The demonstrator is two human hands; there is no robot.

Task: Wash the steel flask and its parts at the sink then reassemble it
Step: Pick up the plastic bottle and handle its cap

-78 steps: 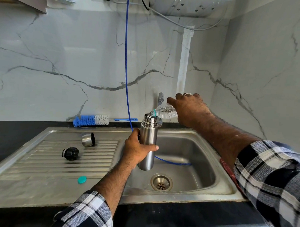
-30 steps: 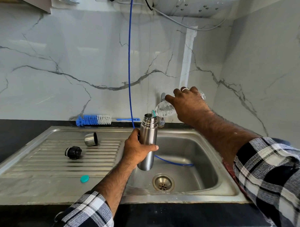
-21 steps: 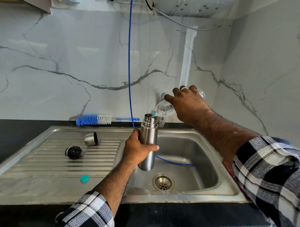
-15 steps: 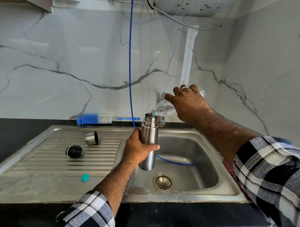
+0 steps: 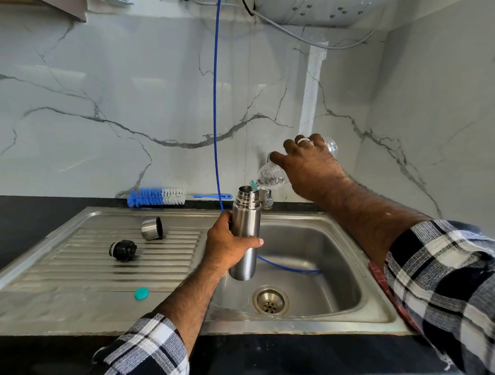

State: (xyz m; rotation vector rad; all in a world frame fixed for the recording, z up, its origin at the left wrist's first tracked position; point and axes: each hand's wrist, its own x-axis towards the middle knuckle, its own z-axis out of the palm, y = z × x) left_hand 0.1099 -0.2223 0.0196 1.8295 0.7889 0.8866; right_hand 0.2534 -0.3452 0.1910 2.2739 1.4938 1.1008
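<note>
The tall cylindrical brushed-steel flask stood upright in the air above the basin of the stainless-steel sink, its mouth open and without a lid. The left hand gripped it around the middle, the fingers curled behind the body and the thumb lying across the front.

Above and to the right of this hand, the right hand held a clear crumpled plastic bottle, fingers wrapped over its body. The bottle was tilted down to the left, and its teal-ringed neck was just over the flask's mouth. If water was flowing, I cannot tell.

To the left of the left hand, on the ribbed draining board, lay a small steel cup lid on its side, and nearer to the person a black plastic stopper. A small round teal cap lay lower left of the hand. Behind these, against the wall, lay a blue and white bottle brush. A thin blue hose hung down behind the flask and curved into the basin, right of the hand.
</note>
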